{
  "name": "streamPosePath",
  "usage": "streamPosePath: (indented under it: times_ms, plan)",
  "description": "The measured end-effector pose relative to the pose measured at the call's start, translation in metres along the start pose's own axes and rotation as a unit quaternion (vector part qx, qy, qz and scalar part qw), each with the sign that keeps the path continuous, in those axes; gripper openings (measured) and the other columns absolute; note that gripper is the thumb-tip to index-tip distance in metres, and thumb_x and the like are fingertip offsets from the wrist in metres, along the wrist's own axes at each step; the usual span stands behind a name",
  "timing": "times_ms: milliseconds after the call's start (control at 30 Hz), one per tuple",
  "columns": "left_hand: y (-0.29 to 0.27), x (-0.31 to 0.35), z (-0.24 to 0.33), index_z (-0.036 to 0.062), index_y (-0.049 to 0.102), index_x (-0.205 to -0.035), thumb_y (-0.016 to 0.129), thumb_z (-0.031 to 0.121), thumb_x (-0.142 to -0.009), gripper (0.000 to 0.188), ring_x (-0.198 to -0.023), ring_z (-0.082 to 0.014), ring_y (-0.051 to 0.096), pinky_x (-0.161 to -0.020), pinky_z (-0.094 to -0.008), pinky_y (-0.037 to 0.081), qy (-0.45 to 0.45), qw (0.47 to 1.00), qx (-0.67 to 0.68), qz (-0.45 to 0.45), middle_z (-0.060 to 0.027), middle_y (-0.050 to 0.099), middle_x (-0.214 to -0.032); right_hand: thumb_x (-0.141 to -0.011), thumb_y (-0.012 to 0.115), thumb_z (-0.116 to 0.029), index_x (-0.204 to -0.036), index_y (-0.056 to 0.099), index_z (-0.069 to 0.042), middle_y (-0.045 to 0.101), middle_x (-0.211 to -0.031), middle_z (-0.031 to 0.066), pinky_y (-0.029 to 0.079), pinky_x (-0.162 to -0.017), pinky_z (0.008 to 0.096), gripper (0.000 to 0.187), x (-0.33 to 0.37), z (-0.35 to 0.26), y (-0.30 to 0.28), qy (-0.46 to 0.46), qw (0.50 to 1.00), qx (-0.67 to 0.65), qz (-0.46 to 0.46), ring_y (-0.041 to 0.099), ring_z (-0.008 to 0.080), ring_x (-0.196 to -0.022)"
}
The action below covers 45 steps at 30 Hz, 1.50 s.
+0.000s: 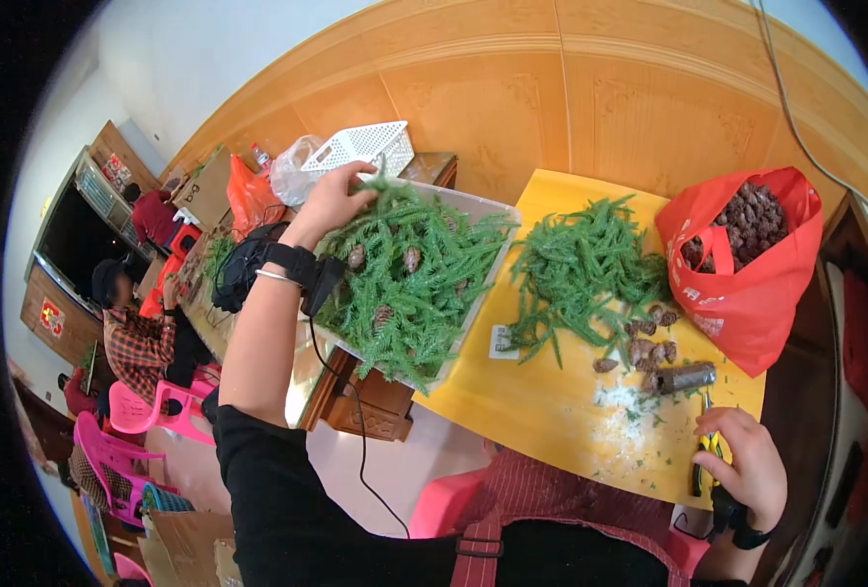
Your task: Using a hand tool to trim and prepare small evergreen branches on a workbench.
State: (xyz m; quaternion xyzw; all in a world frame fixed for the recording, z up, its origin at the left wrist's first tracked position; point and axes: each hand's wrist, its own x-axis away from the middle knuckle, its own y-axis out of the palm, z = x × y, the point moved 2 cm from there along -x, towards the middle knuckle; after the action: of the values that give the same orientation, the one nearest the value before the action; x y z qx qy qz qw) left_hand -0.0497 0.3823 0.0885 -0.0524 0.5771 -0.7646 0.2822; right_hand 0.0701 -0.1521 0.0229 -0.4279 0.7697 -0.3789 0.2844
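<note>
My left hand (334, 203) reaches to the far left corner of a pale plastic bin (473, 311) heaped with artificial green pine sprigs (404, 284). Its fingers close around a sprig there, partly hidden by foliage. Brown pine cones (411, 258) sit among the greenery. At the near right of the yellow-covered table, my right hand (745, 465) is wrapped around pliers (708, 445) with yellow and black handles, their jaws pointing away from me. Just beyond them lies a dark cylindrical roll (683, 378), beside several loose cones (644, 350).
Loose green sprigs (585, 264) cover the middle of the yellow sheet (541, 421), with white flakes (622, 416) nearer me. A red bag (747, 284) of cones stands at right. Beyond the bin is a white perforated basket (360, 149). Pink chairs (150, 411) and people are at left.
</note>
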Motion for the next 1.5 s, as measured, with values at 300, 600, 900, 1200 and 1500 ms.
streamPosePath:
  times_ms: [300,600,900,1200,1500]
  plan:
    - [-0.021,0.013,0.004,-0.0008,0.055,-0.105,0.065,0.007,-0.076,0.031,-0.078,-0.0081,0.056,-0.071,-0.0221,0.047,-0.062,0.943,0.328,0.002,-0.0036,0.06,-0.092,-0.068,0.068,-0.015,-0.086,0.051,-0.003,0.057,-0.089,0.0122,0.043,-0.077,0.0368,0.028,0.001,0.006,0.005,0.033,0.999,-0.01,-0.014,0.054,0.032,-0.088]
    - [-0.024,0.011,-0.004,0.0013,0.057,-0.099,0.065,0.005,-0.074,0.026,-0.08,-0.0148,0.058,-0.072,-0.0252,0.046,0.015,0.961,0.26,0.096,-0.0054,0.061,-0.093,-0.068,0.068,-0.016,-0.087,0.052,-0.002,0.057,-0.088,0.0126,0.044,-0.076,0.0371,0.028,-0.002,0.004,0.007,0.02,1.0,-0.01,-0.015,0.054,0.0325,-0.086]
    - [-0.004,0.011,-0.036,0.001,0.045,-0.12,0.065,0.016,-0.075,0.051,-0.107,-0.0243,0.05,-0.091,-0.0327,0.039,0.036,0.994,-0.065,-0.074,-0.0171,0.053,-0.113,-0.07,0.066,-0.018,-0.088,0.053,-0.003,0.058,-0.091,0.0125,0.044,-0.076,0.037,0.027,-0.002,0.006,-0.005,0.009,1.0,0.021,-0.021,0.055,0.0323,-0.088]
    - [-0.011,0.075,0.127,-0.0023,0.059,-0.098,0.05,0.019,-0.087,0.026,-0.091,-0.019,0.057,-0.083,-0.0305,0.042,0.089,0.978,0.189,0.014,-0.0106,0.063,-0.094,-0.072,0.065,-0.02,-0.087,0.054,-0.004,0.057,-0.09,0.0116,0.045,-0.076,0.0366,0.025,-0.008,0.007,-0.006,-0.009,0.999,0.004,-0.037,0.055,0.0316,-0.087]
    - [0.177,0.118,0.224,0.0024,0.052,-0.105,0.05,0.002,-0.075,0.03,-0.088,-0.0357,0.053,-0.072,-0.0397,0.045,0.245,0.944,0.209,-0.075,-0.0179,0.056,-0.095,-0.077,0.061,-0.025,-0.094,0.053,-0.004,0.056,-0.092,0.0123,0.044,-0.076,0.0377,0.028,-0.029,0.004,0.021,-0.046,0.996,-0.006,-0.079,0.054,0.0321,-0.088]
